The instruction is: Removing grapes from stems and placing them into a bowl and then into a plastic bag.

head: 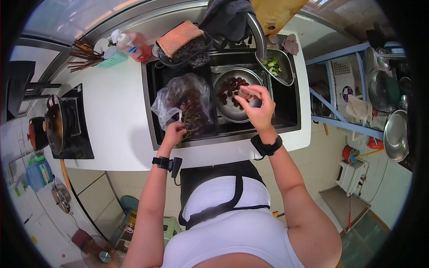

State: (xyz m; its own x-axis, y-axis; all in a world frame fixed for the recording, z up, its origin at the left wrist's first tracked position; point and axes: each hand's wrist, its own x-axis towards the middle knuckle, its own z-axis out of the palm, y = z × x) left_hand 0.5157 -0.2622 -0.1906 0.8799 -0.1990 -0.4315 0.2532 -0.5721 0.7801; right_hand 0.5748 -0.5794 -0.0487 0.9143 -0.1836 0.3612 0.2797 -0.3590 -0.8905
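My left hand (175, 133) grips a green grape stem (190, 122) at the near edge of the sink's left basin. Beside and behind it, dark red grapes (191, 100) lie in a clear plastic bag (164, 104), partly hidden by the film. Over in the right part of the sink, my right hand (261, 109) hovers above a round metal bowl (231, 114). Its thumb and index finger are bent toward each other around something brownish; whether that is a grape or the curled fingers is unclear. Several loose grapes (224, 88) sit in the bowl.
A curved faucet (256, 26) and a corner strainer (289, 72) with green scraps (273, 66) border the right basin. Behind the left basin are an orange sponge (181, 37) and a soap bottle (142, 50). A lidded pan (55, 124) stands on the stove (80, 134) at left.
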